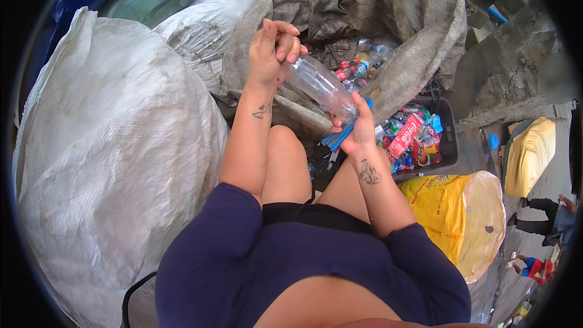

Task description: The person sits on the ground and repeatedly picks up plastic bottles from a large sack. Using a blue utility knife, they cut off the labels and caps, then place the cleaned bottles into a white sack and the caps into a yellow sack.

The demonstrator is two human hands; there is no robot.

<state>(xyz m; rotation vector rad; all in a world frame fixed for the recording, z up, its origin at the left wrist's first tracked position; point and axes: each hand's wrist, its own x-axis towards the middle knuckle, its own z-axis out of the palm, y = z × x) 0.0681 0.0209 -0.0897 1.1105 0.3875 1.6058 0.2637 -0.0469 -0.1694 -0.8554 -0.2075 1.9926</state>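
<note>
My right hand (360,130) grips one end of a clear plastic bottle (321,84) that carries no label. Also in that hand lies a blue strip-like tool (339,136), perhaps a cutter; its working end is hidden. My left hand (277,48) is at the bottle's other end, fingers loosely curled and thumb raised. Whether it grips the bottle there is unclear. Beyond the bottle, a large grey woven sack (410,82) gapes around several plastic bottles (364,64).
A dark plastic crate (451,136) at the right holds labels and caps (405,136). A yellow sack (437,209) lies below it. Full white woven sacks (114,146) (218,23) bulk at the left. Two people (542,221) (535,269) are at the far right, near a yellow-covered object (530,157).
</note>
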